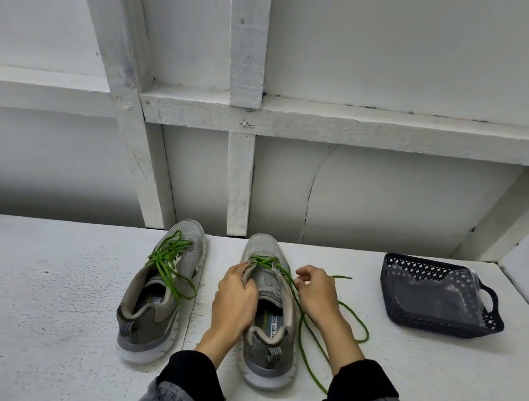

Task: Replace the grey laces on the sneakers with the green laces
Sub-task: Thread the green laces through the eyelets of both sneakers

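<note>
Two grey sneakers stand side by side on the white table, toes pointing away from me. The left sneaker (159, 287) carries a green lace (173, 265) threaded through its eyelets, its ends lying loose over the opening. The right sneaker (270, 308) has a green lace (313, 340) through its front eyelets only; the long free ends trail to the right over the table. My left hand (236, 294) grips the left eyelet flap of the right sneaker. My right hand (316, 291) pinches the green lace at the shoe's right side.
A dark perforated plastic basket (391, 289) with a clear plastic bag inside stands at the right of the table. A white framed wall rises just behind the shoes. The table's bare white surface (35, 285) stretches out to the left.
</note>
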Action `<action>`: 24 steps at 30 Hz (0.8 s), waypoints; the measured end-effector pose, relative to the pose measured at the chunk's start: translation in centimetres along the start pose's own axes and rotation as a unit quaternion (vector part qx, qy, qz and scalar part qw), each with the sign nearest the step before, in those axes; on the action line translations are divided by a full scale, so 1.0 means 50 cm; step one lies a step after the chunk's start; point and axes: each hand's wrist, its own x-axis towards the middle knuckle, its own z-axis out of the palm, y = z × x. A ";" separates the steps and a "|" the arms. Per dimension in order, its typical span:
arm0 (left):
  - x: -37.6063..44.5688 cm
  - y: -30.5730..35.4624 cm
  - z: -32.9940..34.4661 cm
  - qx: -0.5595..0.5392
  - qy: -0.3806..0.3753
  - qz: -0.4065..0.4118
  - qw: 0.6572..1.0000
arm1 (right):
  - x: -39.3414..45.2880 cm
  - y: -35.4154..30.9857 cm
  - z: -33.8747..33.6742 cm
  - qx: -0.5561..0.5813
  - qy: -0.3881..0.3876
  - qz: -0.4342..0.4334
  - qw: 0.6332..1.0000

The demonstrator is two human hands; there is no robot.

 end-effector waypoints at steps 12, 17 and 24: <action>0.005 -0.011 0.006 0.009 -0.006 0.002 1.000 | -0.005 -0.059 -0.052 0.252 -0.031 -0.036 0.967; 0.011 -0.013 0.002 0.026 -0.029 0.006 0.999 | -0.003 -0.063 -0.052 0.215 -0.018 -0.089 0.972; 0.023 -0.025 -0.008 -0.051 -0.059 0.042 0.996 | 0.009 -0.063 -0.042 0.134 0.028 -0.103 0.985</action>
